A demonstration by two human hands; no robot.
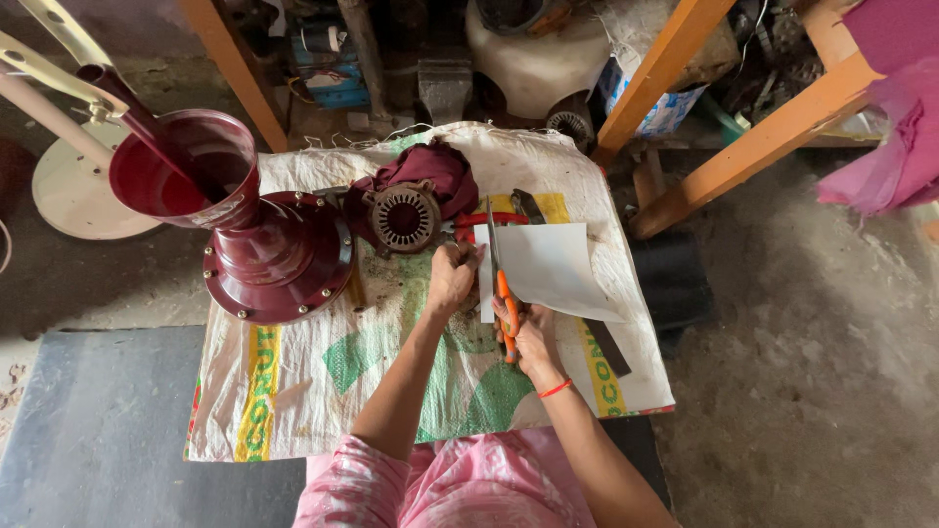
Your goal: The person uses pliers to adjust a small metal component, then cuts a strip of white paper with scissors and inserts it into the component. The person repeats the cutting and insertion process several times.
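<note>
While a white sheet of paper (553, 269) is pinched at its near-left edge by the left hand (452, 279), orange-handled scissors (501, 284) are gripped in the right hand (528, 332), fingers closed through the handles, blades laid along the sheet's left edge. Both are held over a woven sack (313, 381); a round stator (403, 217) is seen just beyond.

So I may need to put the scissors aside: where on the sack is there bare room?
Bare sack shows at the near left, between the maroon base and the left arm. The near right corner is partly free, bordered by a dark bar. Around the stator, paper, scissors and both hands, left hand and right hand, it is crowded.
</note>
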